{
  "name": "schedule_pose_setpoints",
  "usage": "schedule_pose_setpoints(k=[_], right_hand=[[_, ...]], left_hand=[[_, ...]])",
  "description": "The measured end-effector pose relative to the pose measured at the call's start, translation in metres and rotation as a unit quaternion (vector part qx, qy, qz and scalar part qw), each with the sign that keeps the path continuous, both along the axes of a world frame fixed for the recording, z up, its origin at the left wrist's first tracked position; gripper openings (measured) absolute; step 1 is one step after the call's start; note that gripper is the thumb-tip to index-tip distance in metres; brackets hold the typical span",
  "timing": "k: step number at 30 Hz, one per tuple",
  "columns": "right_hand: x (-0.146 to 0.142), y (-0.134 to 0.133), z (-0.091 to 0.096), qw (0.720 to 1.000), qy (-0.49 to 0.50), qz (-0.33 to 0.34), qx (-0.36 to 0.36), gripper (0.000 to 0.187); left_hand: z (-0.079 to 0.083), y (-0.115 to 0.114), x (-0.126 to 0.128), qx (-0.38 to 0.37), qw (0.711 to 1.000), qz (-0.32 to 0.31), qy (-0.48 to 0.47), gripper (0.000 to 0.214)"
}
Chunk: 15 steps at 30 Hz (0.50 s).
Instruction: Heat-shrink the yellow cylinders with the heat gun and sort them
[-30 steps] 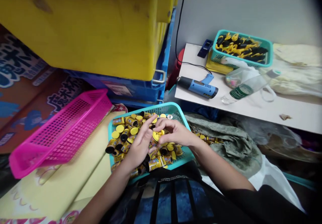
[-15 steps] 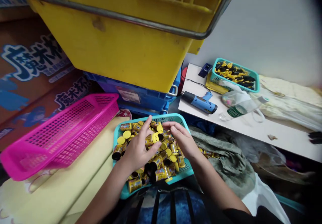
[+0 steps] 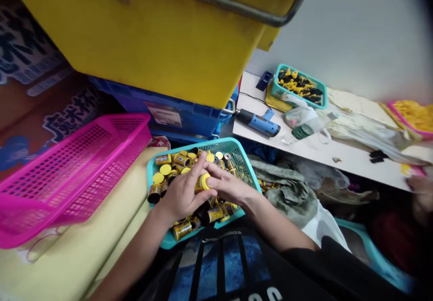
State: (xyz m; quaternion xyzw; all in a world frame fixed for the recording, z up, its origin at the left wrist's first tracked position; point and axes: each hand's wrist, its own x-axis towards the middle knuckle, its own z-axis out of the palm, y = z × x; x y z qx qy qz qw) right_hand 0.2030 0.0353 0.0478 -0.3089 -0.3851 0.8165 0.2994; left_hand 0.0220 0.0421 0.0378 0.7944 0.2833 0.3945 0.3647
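Note:
Between my hands is a small yellow canister (image 3: 202,182) with a flat yellow cap. My left hand (image 3: 185,192) curls round its body, thumb below and fingers up. From the other side my right hand (image 3: 226,184) closes in, its thumb on the cap and its fingers meeting those of the left. Beneath both hands lies a turquoise basket (image 3: 245,165) filled with similar printed yellow canisters, several with round yellow lids and some showing dark open ends. The hands cover the basket's middle.
A pink basket (image 3: 77,170) stands at left on cream sheeting (image 3: 91,242). A yellow crate (image 3: 162,62) looms ahead over blue crates (image 3: 182,120). On the white bench (image 3: 291,150) are a blue heat gun (image 3: 259,122), a bottle (image 3: 306,129) and a turquoise basket (image 3: 297,86). Another person's hand (image 3: 421,192) shows at far right.
My right hand has moved left onto the capped canister, its thumb now against the cap. The view has shifted right, bringing another person's hand and a pink tray into sight.

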Motion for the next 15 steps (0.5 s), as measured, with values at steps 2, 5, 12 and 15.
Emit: schedule_pose_setpoints(k=[2,5,12,15], right_hand=[[0.0,-0.011,0.001,1.0,0.021,-0.008,-0.02,0.079],[0.0,-0.024,0.006,0.996,0.024,-0.079,-0.014,0.069],[0.069,-0.042,0.029,0.915,-0.135,-0.374,0.07,0.064],[0.145,-0.061,0.022,0.785,-0.303,-0.52,0.149,0.06]], left_hand=[[0.004,0.002,0.002,0.031,0.999,-0.019,0.02,0.076],[0.006,0.006,0.013,0.072,0.995,-0.066,0.033,0.075],[0.003,0.024,0.03,0.131,0.988,-0.01,0.085,0.081],[0.001,0.03,0.025,0.101,0.983,-0.013,0.151,0.052]])
